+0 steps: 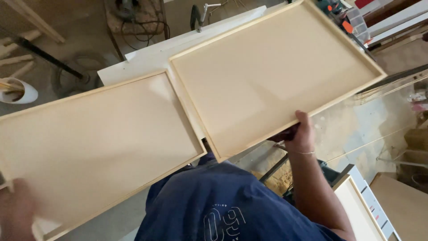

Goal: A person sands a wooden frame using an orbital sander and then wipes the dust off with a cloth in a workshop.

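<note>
Two shallow framed wooden panels, the left panel point(96, 143) pinched at its near corner by the blurred left hand point(15, 209), the right panel point(272, 76) clamped at its near edge by the right hand point(301, 134), overhang a white workbench point(147, 56) and could tip off

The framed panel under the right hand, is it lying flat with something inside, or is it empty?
Empty and flat. The right panel shows only bare board inside its raised rim; the right hand grips its near edge.
</note>
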